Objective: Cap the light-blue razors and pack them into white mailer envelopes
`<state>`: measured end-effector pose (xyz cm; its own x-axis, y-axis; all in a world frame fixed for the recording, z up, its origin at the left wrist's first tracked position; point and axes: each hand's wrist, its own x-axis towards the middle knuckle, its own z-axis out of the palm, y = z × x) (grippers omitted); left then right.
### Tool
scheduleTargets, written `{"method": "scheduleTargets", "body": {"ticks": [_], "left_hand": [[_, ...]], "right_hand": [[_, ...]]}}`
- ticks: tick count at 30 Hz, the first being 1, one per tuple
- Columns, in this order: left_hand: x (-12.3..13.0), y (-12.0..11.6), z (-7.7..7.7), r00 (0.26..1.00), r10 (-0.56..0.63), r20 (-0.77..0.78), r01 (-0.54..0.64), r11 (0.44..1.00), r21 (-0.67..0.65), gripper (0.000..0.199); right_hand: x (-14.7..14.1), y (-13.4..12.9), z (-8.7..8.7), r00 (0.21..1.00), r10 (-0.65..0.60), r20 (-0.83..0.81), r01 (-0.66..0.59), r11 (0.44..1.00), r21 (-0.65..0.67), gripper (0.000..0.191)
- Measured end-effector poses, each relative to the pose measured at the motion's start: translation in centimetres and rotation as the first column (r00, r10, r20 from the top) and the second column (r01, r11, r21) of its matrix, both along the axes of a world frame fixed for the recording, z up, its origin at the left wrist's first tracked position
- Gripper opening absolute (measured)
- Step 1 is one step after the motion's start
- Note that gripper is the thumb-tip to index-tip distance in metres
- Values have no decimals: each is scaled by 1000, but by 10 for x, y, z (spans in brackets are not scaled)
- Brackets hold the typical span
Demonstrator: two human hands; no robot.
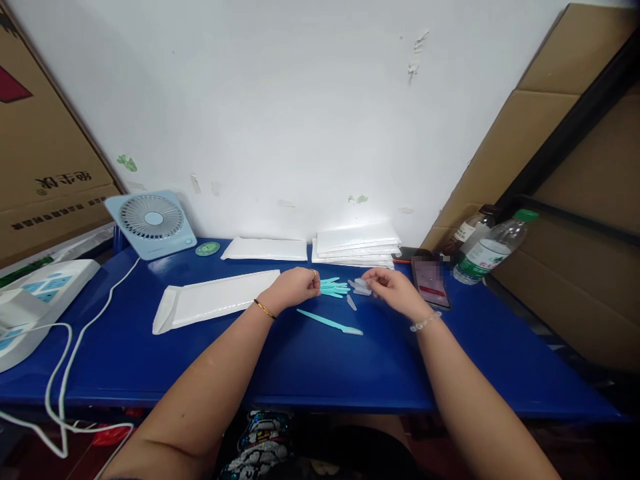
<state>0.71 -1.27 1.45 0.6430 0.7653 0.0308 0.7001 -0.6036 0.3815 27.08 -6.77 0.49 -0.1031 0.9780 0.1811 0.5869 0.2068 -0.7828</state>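
Several teal eyebrow razors (334,287) lie fanned together on the blue table. My left hand (299,285) is closed at their left end, its fingertips pinched against them. To the right, my right hand (389,288) pinches at a small group of clear plastic blade caps (361,287), with thumb and forefinger together; the fingers partly hide what they hold. A loose clear cap (351,303) rests just below that group. Nearer to me, a single teal eyebrow razor (325,320) lies apart from both hands, with a clear cap over its right end.
A white padded mailer (215,300) lies left of my hands; another mailer (265,249) and a mailer stack (355,243) sit by the wall. A phone (431,283) and bottles (487,250) stand right. A fan (153,223), cable and power strip (50,293) occupy the left.
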Motion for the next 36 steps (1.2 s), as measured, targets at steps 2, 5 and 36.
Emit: {"method": "scheduleTargets", "body": {"ticks": [2,5,36], "left_hand": [[-1,0,2,998,9,57,-6,999,-45,13],[-2,1,4,990,16,138,0,994,-110,15],[-6,4,3,976,5,219,41,978,-205,20]], "right_hand": [[-2,0,2,993,-10,-121,13,1000,23,25],[-4,2,1,948,-9,-317,-2,999,-33,33],[-12,1,-6,881,21,-473,-36,999,-23,35]]}}
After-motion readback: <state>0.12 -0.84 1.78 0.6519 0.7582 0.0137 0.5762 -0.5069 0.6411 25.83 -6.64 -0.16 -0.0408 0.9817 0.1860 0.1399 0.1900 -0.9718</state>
